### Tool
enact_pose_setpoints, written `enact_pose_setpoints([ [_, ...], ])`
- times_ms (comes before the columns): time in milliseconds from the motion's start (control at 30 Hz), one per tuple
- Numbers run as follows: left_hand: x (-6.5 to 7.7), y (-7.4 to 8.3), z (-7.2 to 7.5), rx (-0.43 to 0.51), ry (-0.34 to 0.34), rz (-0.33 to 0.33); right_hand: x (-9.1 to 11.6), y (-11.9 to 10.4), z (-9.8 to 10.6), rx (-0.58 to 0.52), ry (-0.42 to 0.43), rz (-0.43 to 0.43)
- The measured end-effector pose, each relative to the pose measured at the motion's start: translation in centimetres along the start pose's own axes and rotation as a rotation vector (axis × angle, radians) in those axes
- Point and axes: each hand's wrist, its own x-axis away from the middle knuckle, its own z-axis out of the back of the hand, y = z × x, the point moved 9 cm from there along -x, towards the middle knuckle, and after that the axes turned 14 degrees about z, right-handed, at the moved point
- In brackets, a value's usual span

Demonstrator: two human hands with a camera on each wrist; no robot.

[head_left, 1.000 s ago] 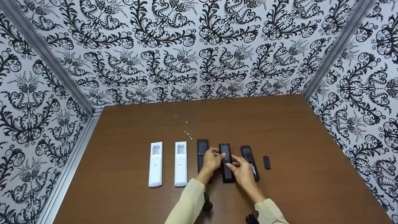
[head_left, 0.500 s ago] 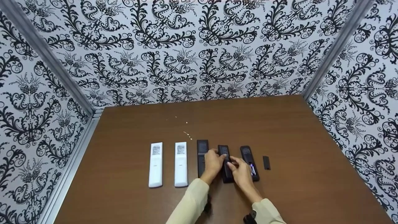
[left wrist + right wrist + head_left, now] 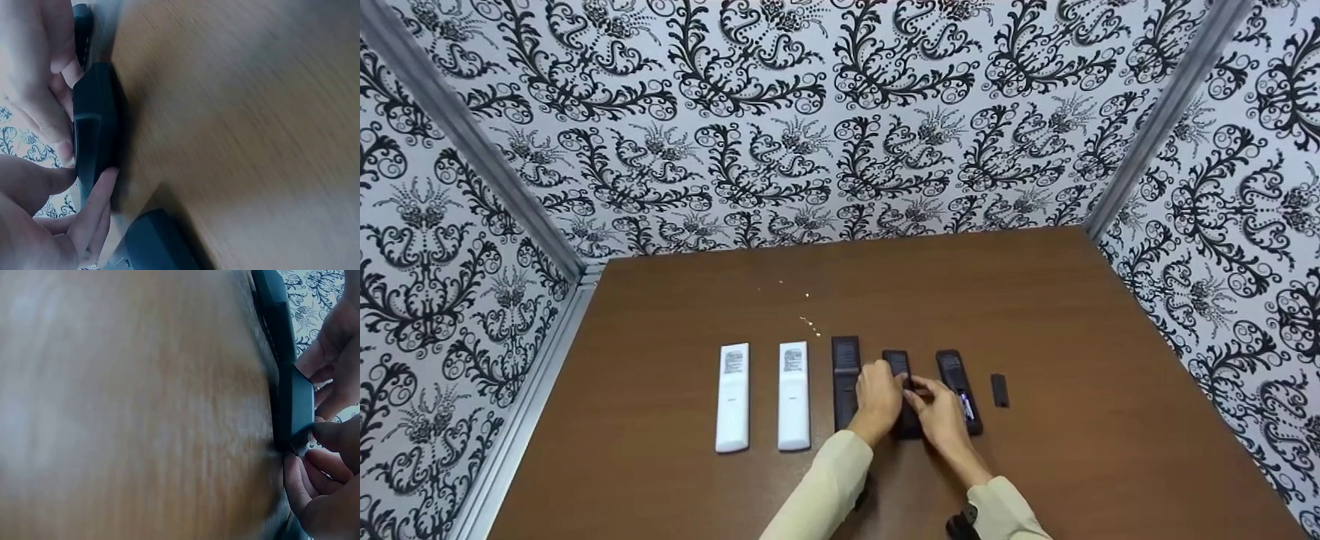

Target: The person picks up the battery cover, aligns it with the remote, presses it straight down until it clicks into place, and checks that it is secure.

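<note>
Both hands are at a black remote control (image 3: 895,361) that lies back side up on the table, second from the right in a row of remotes. My left hand (image 3: 880,397) pinches its left side between thumb and fingers and covers much of its middle. From the other side, my right hand (image 3: 945,420) pinches the remote's edge, thumb on top. In the right wrist view, a small dark edge (image 3: 304,439) shows at the right fingertips; whether it is a cover I cannot tell. Close by on the right, another black remote (image 3: 952,367) has its battery compartment uncovered, with batteries (image 3: 966,406) inside.
Left of the hands lies a third black remote (image 3: 846,352), partly behind the left hand. Two white remotes (image 3: 733,397) lie face down further left. A loose black battery cover (image 3: 999,390) rests at the right on the brown table (image 3: 1110,450). Patterned walls (image 3: 840,150) enclose the table.
My left hand has shifted slightly right and turned, covering more of the remote's middle. The right hand stays at the remote's right edge. The other remotes keep their places.
</note>
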Motion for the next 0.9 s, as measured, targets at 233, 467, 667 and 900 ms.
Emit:
enact_pose_setpoints([
  [233,0.4,0.9,0.5,-0.048,0.021,-0.033,0.3,0.2,1.6,-0.082,-0.012,-0.027],
  [467,0.6,3.0,0.0,0.116,-0.111,-0.073,0.3,1.7,6.9,-0.093,0.131,-0.060],
  [667,0.8,3.5,-2.3,0.283,-0.271,-0.015,0.6,3.9,10.9,0.053,0.204,-0.040],
  [900,2.1,4.4,-4.9,0.267,-0.319,0.042,1.7,7.9,12.5,0.097,0.142,-0.227],
])
